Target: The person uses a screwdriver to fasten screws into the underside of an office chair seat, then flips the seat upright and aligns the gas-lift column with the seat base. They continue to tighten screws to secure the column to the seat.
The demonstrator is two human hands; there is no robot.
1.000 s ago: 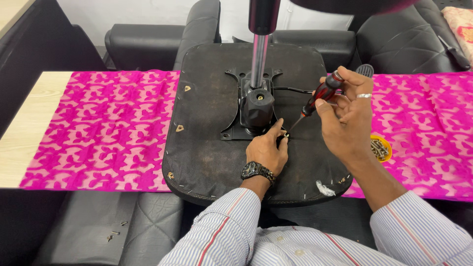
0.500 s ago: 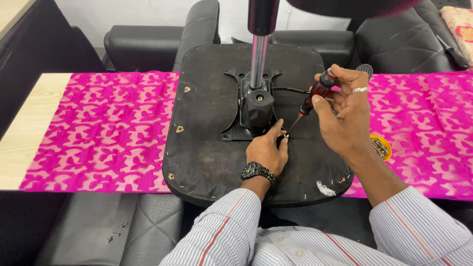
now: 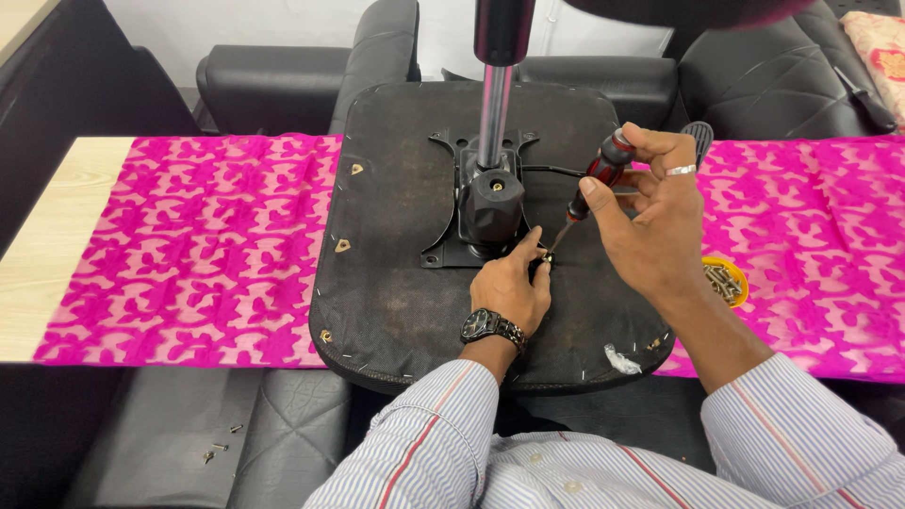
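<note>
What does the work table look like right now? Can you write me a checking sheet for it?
Surface: table of pale wood, covered by a pink patterned cloth.
Job's things: upturned black chair seat on the cloth, metal mounting plate and chrome column at its middle; red-and-black screwdriver, tip down at the plate's corner.
Clutter: yellow dish of screws; loose screws on a black cushion below.
Grippers: left hand, wristwatch on, fingers pinched at the tip; right hand, ring on, grips the handle.
Cables: thin black cable from the plate toward the lever.
Surroundings: black leather seating around the table.
</note>
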